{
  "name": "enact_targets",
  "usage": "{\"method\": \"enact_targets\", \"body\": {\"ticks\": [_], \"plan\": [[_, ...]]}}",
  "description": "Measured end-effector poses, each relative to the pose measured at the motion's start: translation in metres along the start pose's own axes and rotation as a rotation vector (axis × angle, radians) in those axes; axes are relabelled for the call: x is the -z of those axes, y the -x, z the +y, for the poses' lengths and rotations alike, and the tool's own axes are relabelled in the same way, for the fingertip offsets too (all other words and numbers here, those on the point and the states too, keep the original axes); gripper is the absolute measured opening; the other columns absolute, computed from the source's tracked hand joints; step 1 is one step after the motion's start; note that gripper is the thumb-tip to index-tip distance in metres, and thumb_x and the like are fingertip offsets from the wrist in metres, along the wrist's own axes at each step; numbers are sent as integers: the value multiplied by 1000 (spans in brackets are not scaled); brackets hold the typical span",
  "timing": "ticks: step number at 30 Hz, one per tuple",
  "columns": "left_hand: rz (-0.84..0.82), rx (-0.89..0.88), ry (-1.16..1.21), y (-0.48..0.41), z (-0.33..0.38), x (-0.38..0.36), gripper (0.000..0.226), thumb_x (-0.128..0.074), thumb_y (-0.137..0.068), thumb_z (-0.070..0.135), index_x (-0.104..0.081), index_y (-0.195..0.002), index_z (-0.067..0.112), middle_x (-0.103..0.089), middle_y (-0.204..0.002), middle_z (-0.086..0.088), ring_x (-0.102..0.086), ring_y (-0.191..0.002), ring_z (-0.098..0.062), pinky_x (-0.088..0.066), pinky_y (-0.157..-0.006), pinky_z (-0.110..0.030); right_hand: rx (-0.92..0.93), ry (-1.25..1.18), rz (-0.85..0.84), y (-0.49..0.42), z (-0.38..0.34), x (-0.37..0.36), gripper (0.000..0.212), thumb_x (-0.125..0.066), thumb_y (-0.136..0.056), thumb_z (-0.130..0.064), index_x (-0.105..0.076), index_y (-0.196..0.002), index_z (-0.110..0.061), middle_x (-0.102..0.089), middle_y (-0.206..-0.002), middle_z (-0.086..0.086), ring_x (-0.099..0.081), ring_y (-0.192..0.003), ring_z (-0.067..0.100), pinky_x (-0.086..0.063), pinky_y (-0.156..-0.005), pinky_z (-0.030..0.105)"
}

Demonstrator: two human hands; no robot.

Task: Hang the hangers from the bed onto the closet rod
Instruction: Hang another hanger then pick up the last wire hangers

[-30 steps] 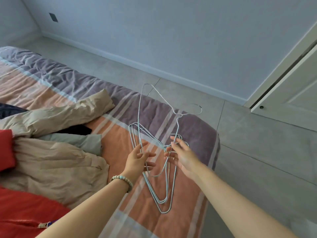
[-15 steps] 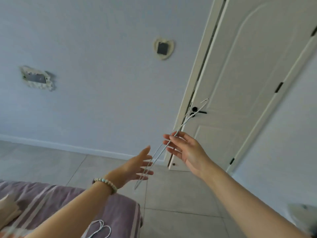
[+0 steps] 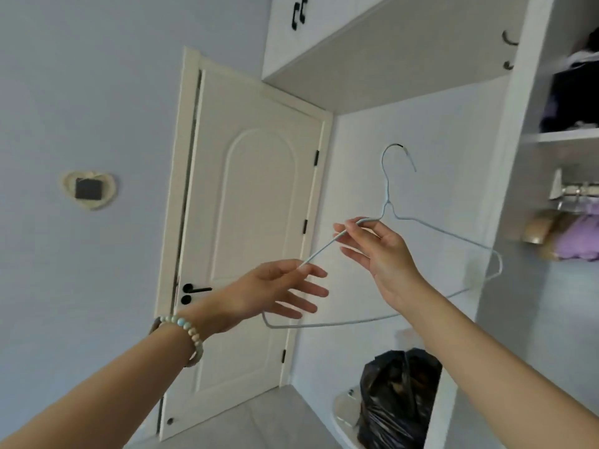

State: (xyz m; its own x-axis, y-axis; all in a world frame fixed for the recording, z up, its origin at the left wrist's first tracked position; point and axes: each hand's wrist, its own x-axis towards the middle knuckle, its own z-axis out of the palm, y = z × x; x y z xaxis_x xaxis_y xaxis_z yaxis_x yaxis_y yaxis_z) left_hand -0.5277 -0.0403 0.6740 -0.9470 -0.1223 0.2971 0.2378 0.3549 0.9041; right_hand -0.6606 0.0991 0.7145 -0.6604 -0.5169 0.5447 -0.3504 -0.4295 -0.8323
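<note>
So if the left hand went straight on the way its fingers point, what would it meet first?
Likely the wrist of the right hand, which pinches the hanger; depth is unclear, so the left hand might pass it.

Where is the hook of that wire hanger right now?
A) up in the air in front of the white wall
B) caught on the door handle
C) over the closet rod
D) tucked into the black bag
A: the right hand pinches the hanger, and its hook points up, free in front of the white wall and apart from the closet rod.
</note>
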Motion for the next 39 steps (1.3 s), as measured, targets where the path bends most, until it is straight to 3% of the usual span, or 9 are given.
{"method": "enact_targets", "body": {"ticks": [10,19,24,29,35,37,39], "plan": [[-115,-209,48,-126,72,-180,35,-35,-97,43,-58,-111,21,-72,-100,-3,-71,-81,-28,-59,-70,-33,143,26,330,12,-84,208,4,-59,-90,-16,-60,-87,-15,-74,-84,-5,-70,-75,7,-55,-68,19],[-174,-269,98,-221,116,-326,31,-31,-101,33,-54,-114,17,-69,-93,-7,-68,-65,-27,-55,-56,-29,119,76,470,12,-121,355,4,-59,-91,-15,-57,-92,-13,-69,-88,1,-68,-63,2,-55,-62,15],[-178,-279,177,-267,134,-395,26,-32,-101,32,-54,-107,18,-68,-88,-7,-65,-53,-15,-53,-48,-26,106,108,506,8,-133,415,7,-64,-87,-9,-58,-90,-12,-67,-85,10,-67,-72,17,-57,-68,22],[-204,-272,217,-308,147,-450,26,-30,-102,25,-53,-107,14,-64,-80,-3,-63,-45,-7,-52,-47,-22,86,151,602,0,-145,466,10,-59,-89,-4,-56,-97,-10,-66,-82,8,-65,-59,10,-53,-51,15],[-262,-231,160,-343,147,-490,20,-32,-101,18,-50,-104,11,-64,-79,0,-61,-53,-4,-50,-61,-23,47,218,731,-11,-154,522,26,-49,-96,-7,-51,-122,-3,-62,-97,15,-64,-74,23,-53,-53,18],[-283,-201,159,-353,148,-497,13,-37,-99,5,-48,-104,6,-63,-79,-3,-60,-49,-2,-50,-58,-19,51,254,772,-17,-155,537,29,-48,-97,-8,-51,-125,-3,-63,-95,14,-65,-73,23,-53,-51,17],[-309,-176,152,-358,152,-503,21,-37,-94,-9,-49,-107,3,-61,-79,-5,-60,-49,-2,-50,-54,-14,50,283,803,-23,-156,550,30,-46,-97,-9,-52,-126,-5,-63,-95,12,-64,-67,18,-53,-53,19]]}}
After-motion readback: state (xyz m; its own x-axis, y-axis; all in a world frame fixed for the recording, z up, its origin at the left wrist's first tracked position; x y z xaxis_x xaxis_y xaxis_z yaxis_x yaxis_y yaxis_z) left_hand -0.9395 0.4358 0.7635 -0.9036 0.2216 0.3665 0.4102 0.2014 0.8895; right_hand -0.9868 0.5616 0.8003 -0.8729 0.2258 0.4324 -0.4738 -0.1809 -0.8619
